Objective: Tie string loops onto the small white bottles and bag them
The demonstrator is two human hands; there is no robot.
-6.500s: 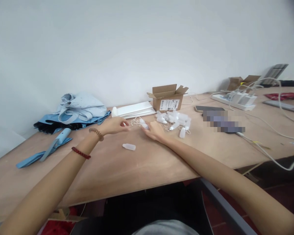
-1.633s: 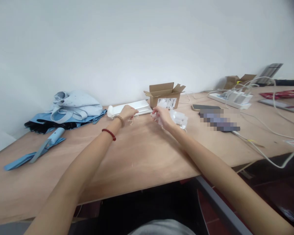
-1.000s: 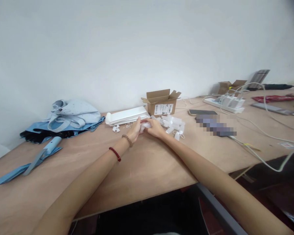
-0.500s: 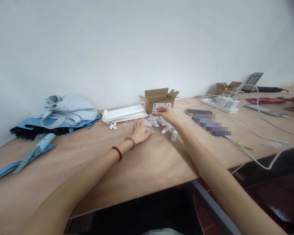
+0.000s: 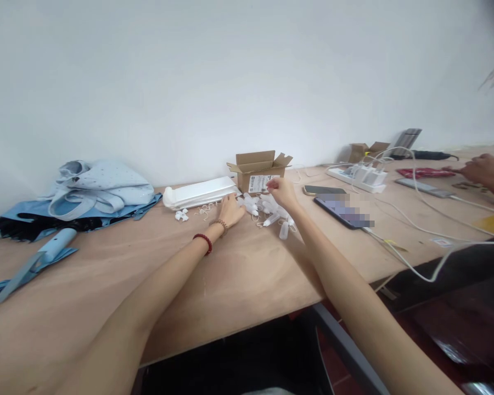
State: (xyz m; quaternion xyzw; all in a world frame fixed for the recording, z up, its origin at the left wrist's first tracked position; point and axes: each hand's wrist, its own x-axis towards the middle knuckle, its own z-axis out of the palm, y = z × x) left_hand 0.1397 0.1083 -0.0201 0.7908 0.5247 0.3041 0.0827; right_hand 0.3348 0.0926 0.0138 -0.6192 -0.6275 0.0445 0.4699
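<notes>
Small translucent plastic bottles (image 5: 284,230) lie in a loose pile, with thin beige strings among them. At the pile's left edge is my left hand (image 5: 231,211), low over the table, fingers bent together; what lies within them is hidden. My right hand (image 5: 283,193) is raised above the back of the pile, in front of an opened cardboard box (image 5: 257,171) with a printed label. Its fingertips are drawn together in a pinch, and anything between them is too small to name. Small white pieces (image 5: 181,215) and loose strings (image 5: 206,210) lie left of my left hand.
Behind my left hand is a stack of flat white packaging (image 5: 200,192). A blue umbrella (image 5: 57,247) and pale blue bag (image 5: 107,186) lie left. Phones (image 5: 341,211), white cables and a power strip (image 5: 358,178) stand right; another person's hand (image 5: 483,170) is farther right.
My left hand's fingers and thumb have drawn closer together at the pile. My right hand's fingers have curled in more. The view has turned slightly right, and another person's hand shows more.
</notes>
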